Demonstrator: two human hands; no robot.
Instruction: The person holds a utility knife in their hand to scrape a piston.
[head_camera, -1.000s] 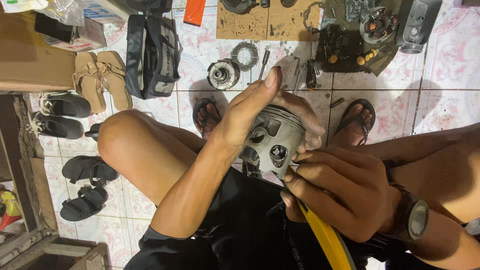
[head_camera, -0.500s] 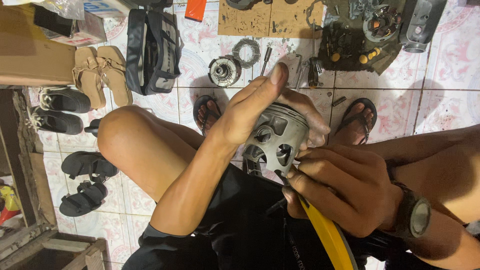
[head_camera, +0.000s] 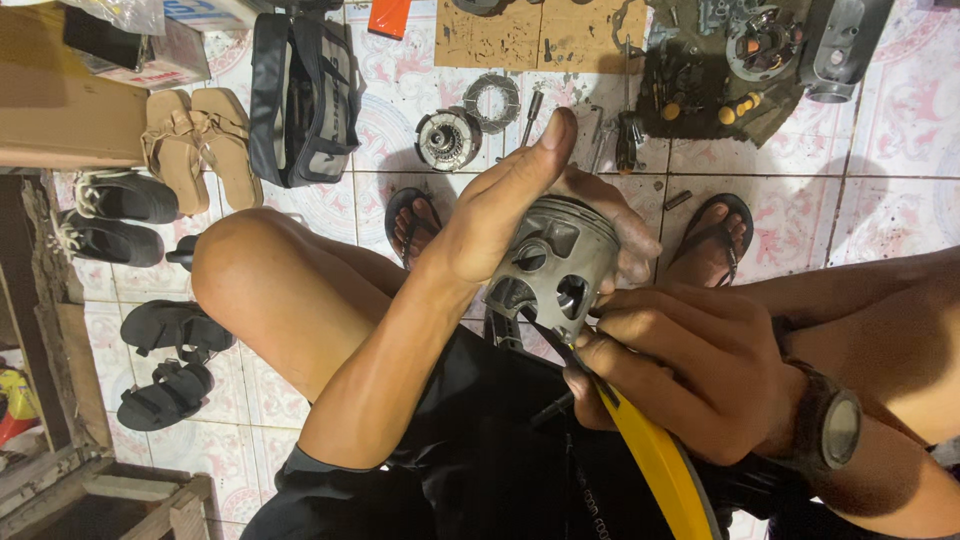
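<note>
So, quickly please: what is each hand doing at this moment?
Left hand: closed around the grey metal piston, holding it.
Right hand: closed on a yellow-handled tool, its tip at the piston.

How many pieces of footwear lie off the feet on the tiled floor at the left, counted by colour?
Tan flat sandals: 2
Black lace-up shoes: 2
Black strapped sandals: 2
Total: 6
Nearby, the left hand and right hand hold a grey metal piston.
</note>
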